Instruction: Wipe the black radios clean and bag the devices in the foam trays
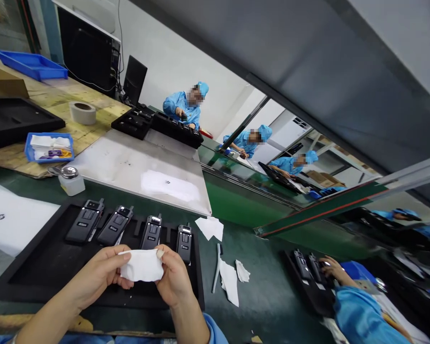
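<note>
Between my two hands a small white cloth [142, 265] is stretched flat, pinched at each end. My left hand [109, 267] grips its left edge, and my right hand [172, 274] grips its upper right corner. Beneath and beyond them lies a black foam tray [43, 272]. Several black handheld radios, among them one at the left [84, 223] and one at the right [184, 243], lie in a row along its far side. A toothbrush-like brush [217, 267] rests right of the tray, beside crumpled white cloth pieces [229, 282].
A pump bottle [71, 181] and a blue box of wipes [49, 148] stand at left, near a tape roll [82, 113]. A co-worker's hand [335, 270] reaches over another radio tray [304, 286] at right. More people sit beyond the bench.
</note>
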The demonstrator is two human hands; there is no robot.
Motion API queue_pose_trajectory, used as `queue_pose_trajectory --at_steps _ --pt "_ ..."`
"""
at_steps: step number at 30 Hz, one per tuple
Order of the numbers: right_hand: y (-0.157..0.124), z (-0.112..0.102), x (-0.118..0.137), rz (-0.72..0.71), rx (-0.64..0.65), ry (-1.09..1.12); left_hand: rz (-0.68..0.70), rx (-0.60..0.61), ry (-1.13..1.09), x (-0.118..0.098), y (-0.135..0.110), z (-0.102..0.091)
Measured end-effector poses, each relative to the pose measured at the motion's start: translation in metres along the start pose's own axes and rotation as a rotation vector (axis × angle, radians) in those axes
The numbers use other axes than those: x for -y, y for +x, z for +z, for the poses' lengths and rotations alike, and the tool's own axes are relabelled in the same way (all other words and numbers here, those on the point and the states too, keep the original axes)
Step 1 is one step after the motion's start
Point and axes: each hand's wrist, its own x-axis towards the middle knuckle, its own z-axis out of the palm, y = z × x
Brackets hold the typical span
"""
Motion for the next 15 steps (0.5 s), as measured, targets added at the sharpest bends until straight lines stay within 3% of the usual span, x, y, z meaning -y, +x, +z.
queue_pose_trajectory --at_steps 4,6,10,13,15 --pt "0.001 0.004 -0.002 0.02 -0.023 0.004 -0.022 0.015 -0.035 0.002 -0.002 -0.006" --pt "0.002 0.005 -0.002 -0.012 -0.025 -0.028 -0.003 -0.05 -0.018 0.003 -0.003 -0.01" --pt "0.0 0.011 -0.005 -0.272 -0.025 -0.299 0.136 -0.321 -0.001 0.01 -0.004 -0.017" --pt "-0.007 0.021 -0.008 -0.528 0.05 -0.706 0.123 -0.251 -0.144 0.014 -0.006 -0.016" --pt "-0.014 0.027 -0.01 -0.654 0.197 -0.949 0.066 -0.176 -0.235 0.013 -0.008 -0.014"
